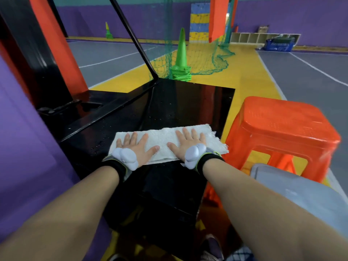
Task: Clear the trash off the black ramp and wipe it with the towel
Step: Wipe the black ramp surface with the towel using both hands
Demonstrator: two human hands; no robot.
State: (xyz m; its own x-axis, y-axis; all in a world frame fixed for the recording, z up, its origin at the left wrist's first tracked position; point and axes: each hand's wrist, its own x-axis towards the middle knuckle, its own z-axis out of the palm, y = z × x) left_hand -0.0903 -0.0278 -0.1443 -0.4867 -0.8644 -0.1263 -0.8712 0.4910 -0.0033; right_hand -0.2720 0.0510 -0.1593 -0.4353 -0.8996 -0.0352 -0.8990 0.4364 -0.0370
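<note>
Both hands lie flat with fingers straight and spread, grasping nothing: the left hand (pixel 136 147) presses the left part of the white towel (pixel 165 143) and the right hand (pixel 188 145) presses its right part. The towel is spread across the black ramp (pixel 169 106) in the middle of the frame, its right end reaching the ramp's right edge. An orange plastic stool (pixel 282 129) stands just beside the ramp at right, and a stack of green cones (pixel 181 59) sits beyond the ramp's far edge, upper centre.

Black wrist straps (pixel 115 166), pale lumpy pods (pixel 125 157) atop left hand (pixel 136 147) and right hand (pixel 188 145)
</note>
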